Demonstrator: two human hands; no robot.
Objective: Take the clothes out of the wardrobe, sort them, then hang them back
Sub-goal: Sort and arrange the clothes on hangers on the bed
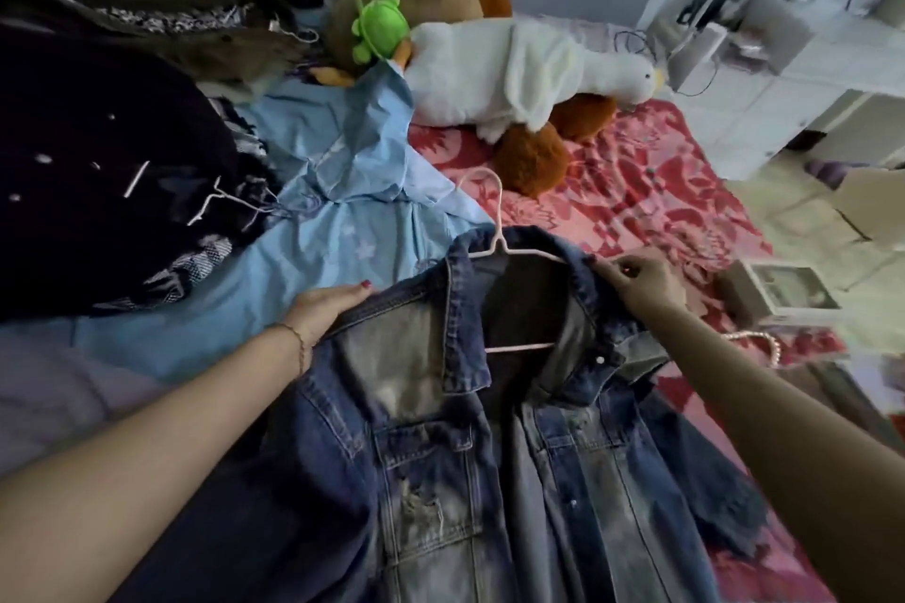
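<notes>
At far left a heap of dark clothes (98,152) lies on the bed, with a light blue garment (333,191) spread just beside it. The left hand (325,309) lies flat, fingers extended, pressing on the left shoulder of a denim jacket (440,446), gripping nothing. The jacket lies front-up and open on the bed between both arms, its collar farthest from the person, with a white hanger (494,230) inside the neck opening, the hook poking out past the collar. The right hand (636,277) pinches the jacket's right collar edge between fingertips, closed on the fabric. Beyond, a white plush goose (514,69) rests on the red patterned blanket (661,191)
</notes>
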